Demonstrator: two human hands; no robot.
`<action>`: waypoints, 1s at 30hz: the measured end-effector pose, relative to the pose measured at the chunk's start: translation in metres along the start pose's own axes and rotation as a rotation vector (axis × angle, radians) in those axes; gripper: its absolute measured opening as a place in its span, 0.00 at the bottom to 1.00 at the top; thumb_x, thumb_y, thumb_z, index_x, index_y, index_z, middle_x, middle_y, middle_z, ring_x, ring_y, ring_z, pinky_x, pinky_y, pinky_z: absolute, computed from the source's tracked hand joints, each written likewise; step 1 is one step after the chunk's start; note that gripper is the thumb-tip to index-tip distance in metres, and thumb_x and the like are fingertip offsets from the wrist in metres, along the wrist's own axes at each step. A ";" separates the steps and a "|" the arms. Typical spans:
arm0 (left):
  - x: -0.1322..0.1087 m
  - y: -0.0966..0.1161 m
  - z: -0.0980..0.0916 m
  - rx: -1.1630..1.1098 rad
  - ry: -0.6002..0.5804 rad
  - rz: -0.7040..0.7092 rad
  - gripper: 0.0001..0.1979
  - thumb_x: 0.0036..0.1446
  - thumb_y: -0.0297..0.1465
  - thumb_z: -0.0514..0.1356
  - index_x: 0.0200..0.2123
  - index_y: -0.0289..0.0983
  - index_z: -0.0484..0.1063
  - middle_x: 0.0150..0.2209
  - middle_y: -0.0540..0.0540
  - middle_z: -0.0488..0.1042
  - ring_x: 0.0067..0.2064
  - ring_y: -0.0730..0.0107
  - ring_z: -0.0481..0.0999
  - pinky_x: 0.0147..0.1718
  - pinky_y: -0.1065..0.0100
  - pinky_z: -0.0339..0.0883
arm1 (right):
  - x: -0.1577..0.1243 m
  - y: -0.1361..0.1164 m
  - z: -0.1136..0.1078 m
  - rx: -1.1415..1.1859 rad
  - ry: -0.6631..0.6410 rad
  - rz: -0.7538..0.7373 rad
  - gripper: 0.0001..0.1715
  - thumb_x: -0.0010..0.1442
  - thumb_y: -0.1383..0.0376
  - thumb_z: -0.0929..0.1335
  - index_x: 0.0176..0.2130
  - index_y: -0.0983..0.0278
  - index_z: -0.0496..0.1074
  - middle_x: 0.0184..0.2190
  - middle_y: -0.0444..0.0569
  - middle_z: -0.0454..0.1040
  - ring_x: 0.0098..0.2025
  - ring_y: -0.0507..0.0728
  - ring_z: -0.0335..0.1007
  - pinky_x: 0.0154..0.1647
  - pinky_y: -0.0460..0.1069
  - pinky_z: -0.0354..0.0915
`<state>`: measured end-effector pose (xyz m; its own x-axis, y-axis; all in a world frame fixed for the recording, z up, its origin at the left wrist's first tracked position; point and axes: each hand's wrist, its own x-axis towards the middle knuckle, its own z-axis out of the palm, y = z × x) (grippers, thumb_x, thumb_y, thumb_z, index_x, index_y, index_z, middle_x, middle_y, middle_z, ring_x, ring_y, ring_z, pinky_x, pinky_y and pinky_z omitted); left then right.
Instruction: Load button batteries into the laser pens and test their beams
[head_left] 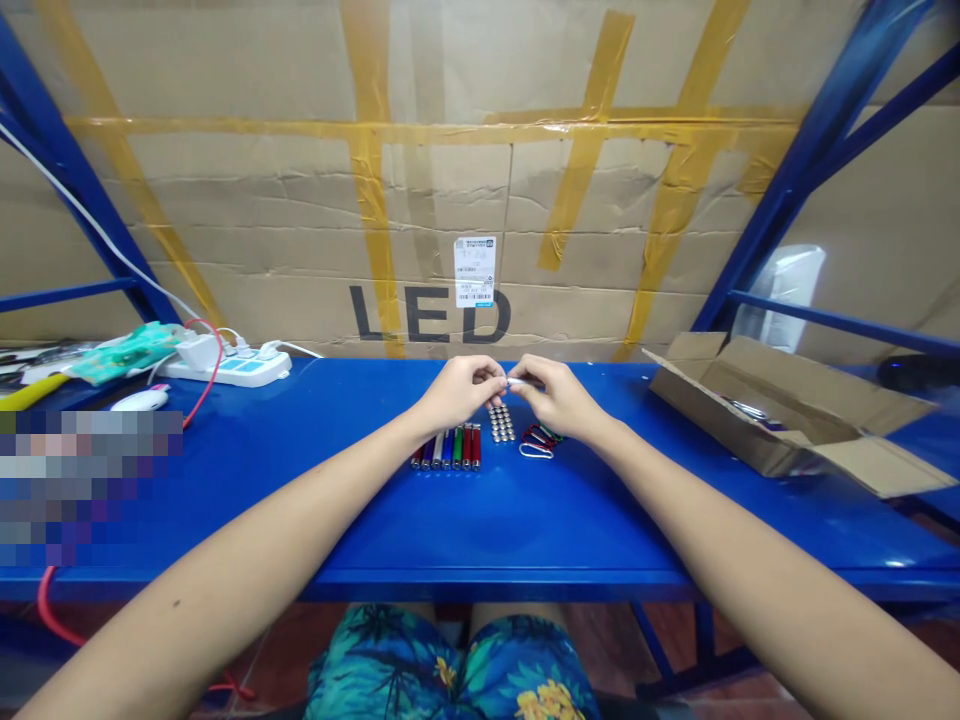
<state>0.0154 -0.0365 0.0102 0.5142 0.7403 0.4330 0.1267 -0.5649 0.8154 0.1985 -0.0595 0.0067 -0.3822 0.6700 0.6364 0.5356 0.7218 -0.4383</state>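
Observation:
My right hand (553, 392) pinches a small silver-white tube (517, 381), most of it covered by the fingers. The fingers of my left hand (469, 388) are closed together at the tube's left end; whatever they grip is too small to make out. Below the hands lies a block of small, round silver pieces like button cells (502, 428), set in rows. To its left, several slim metal tubes like mini flashlights (457, 450), coloured red, green, blue and silver, lie side by side. Several small carabiners (535, 451) rest under my right hand, partly hidden by it.
An open cardboard box (735, 415) stands at the right of the blue table (480, 540). On the left are a white power strip (229, 365), a red cable (206, 385) and a pale mouse-like object (141, 400). Large taped cardboard (300, 220) rises behind, between blue posts.

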 end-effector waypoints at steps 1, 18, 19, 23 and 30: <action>0.000 0.000 0.000 0.000 -0.001 -0.003 0.03 0.56 0.26 0.59 0.31 0.31 0.71 0.25 0.48 0.74 0.25 0.75 0.74 0.27 0.71 0.68 | 0.000 0.000 0.000 0.001 -0.006 0.008 0.05 0.59 0.67 0.65 0.31 0.65 0.69 0.29 0.48 0.72 0.32 0.55 0.66 0.36 0.50 0.60; 0.004 0.001 -0.007 0.052 0.042 0.007 0.04 0.53 0.28 0.60 0.30 0.33 0.72 0.27 0.46 0.77 0.31 0.69 0.76 0.34 0.66 0.69 | 0.006 0.002 -0.012 0.244 -0.078 0.185 0.14 0.58 0.58 0.67 0.39 0.66 0.74 0.36 0.52 0.77 0.38 0.57 0.72 0.41 0.53 0.66; 0.006 0.002 -0.010 0.043 0.095 0.015 0.03 0.52 0.28 0.61 0.30 0.33 0.72 0.29 0.45 0.77 0.32 0.69 0.76 0.35 0.65 0.69 | 0.007 0.006 -0.015 0.244 -0.017 0.194 0.16 0.58 0.57 0.67 0.41 0.66 0.73 0.39 0.53 0.77 0.40 0.57 0.73 0.44 0.53 0.66; 0.011 0.002 -0.020 -0.111 0.294 0.019 0.03 0.47 0.25 0.63 0.24 0.33 0.70 0.36 0.41 0.79 0.39 0.66 0.77 0.43 0.62 0.69 | 0.009 0.028 -0.034 0.114 0.152 0.349 0.14 0.59 0.58 0.65 0.35 0.66 0.72 0.31 0.51 0.76 0.33 0.56 0.72 0.39 0.52 0.67; 0.014 -0.003 -0.025 -0.604 0.384 -0.097 0.03 0.52 0.25 0.59 0.28 0.33 0.66 0.31 0.42 0.78 0.36 0.65 0.79 0.39 0.60 0.72 | 0.004 0.010 -0.052 0.054 -0.343 0.429 0.13 0.54 0.58 0.67 0.28 0.66 0.73 0.19 0.43 0.68 0.22 0.50 0.61 0.24 0.46 0.57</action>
<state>0.0015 -0.0155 0.0238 0.1760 0.9154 0.3620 -0.3912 -0.2725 0.8790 0.2412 -0.0587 0.0382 -0.3667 0.9174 0.1544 0.6611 0.3737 -0.6506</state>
